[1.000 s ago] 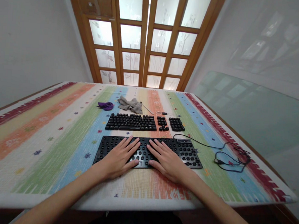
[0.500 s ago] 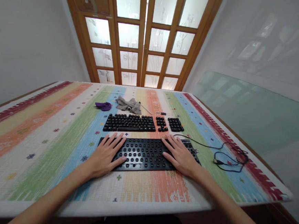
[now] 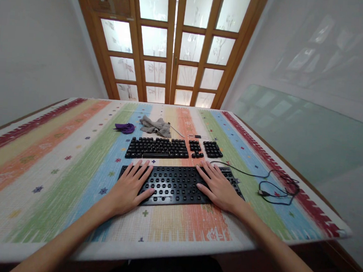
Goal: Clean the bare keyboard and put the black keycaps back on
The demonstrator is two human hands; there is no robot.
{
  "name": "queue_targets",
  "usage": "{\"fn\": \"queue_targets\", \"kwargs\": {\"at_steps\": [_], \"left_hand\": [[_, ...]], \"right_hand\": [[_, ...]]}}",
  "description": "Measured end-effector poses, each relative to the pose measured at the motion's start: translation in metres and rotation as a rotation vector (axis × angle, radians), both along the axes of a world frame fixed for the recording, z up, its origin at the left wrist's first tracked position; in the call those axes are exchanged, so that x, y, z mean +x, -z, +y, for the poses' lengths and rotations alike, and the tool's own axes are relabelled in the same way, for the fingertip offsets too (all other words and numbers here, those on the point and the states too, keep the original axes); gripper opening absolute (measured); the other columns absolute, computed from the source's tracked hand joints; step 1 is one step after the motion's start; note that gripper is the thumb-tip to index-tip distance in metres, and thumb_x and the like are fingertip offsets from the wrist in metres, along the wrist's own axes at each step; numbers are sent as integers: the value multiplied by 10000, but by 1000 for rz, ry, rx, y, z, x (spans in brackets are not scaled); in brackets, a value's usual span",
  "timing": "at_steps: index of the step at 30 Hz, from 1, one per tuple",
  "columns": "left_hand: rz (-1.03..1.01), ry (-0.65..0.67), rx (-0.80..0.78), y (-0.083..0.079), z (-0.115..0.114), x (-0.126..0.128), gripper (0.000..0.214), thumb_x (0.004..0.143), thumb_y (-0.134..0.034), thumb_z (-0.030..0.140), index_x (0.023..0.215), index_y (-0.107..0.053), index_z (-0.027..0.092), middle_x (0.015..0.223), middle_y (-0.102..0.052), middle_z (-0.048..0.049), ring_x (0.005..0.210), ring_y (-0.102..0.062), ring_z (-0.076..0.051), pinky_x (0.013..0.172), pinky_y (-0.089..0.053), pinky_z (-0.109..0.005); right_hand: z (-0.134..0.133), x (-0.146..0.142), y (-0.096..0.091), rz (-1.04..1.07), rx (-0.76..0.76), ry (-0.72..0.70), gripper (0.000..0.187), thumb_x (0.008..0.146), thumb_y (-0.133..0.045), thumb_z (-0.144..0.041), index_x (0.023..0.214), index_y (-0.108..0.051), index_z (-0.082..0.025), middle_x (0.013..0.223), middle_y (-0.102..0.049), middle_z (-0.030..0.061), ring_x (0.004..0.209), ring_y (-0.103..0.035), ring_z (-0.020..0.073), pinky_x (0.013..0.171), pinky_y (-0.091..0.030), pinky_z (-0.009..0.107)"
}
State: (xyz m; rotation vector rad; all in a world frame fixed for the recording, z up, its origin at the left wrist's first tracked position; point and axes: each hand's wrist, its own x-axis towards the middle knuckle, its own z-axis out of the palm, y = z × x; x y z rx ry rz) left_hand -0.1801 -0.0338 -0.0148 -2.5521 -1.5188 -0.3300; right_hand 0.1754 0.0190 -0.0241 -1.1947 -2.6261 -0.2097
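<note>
from here i lose the left end of the board under the left hand and part of its right end under the right hand. letters on the keys, toward the table's far edge, look too small; the doors lose their tops.

The table is viewed at close range, from its near side, by one head-worn camera, aimed forward and down; doors are framed beyond.
</note>
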Motion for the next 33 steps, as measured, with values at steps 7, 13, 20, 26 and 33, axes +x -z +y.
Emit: {"fn": "queue_targets", "kwargs": {"at_steps": [7,13,20,26,33], "left_hand": [[19,-19,-15,-2,-1,3,717,962,-341,599,1538,-242,182,1595,-249,-94,1466,-229,-321,1186,-201,-520],[19,-8,-6,-3,-2,2,775,938,-361,643,1543,-225,177,1596,-238,-107,1468,-221,-325,1188,-196,-512],[28,0,16,-2,-2,2,816,917,-381,671,1542,-230,169,1594,-241,-122,1463,-234,-333,1186,-198,-509],[15,3,42,-1,-2,2,800,928,-366,662,1547,-209,181,1590,-255,-116,1456,-257,-327,1185,-199,-507],[30,-6,28,-1,-2,2,764,945,-338,643,1541,-230,178,1588,-261,-115,1459,-251,-316,1180,-210,-507]], "right_hand": [[1,0,0,-12,9,6,618,1001,-310,-527,1531,-285,-210,1583,-277,103,1484,-193,267,1205,-207,512],[0,-2,-2,-19,9,8,622,999,-308,-534,1516,-325,-189,1576,-296,118,1481,-202,272,1200,-219,512],[-1,-2,-2,-9,30,9,605,1001,-315,-516,1516,-328,-199,1572,-309,115,1475,-222,275,1196,-226,507],[-1,-2,-2,-6,19,12,609,1001,-304,-524,1505,-353,-186,1572,-304,121,1472,-233,277,1192,-230,517],[-1,-4,-4,-30,20,11,606,1004,-289,-524,1496,-369,-180,1563,-325,118,1473,-232,272,1192,-233,517]]}}
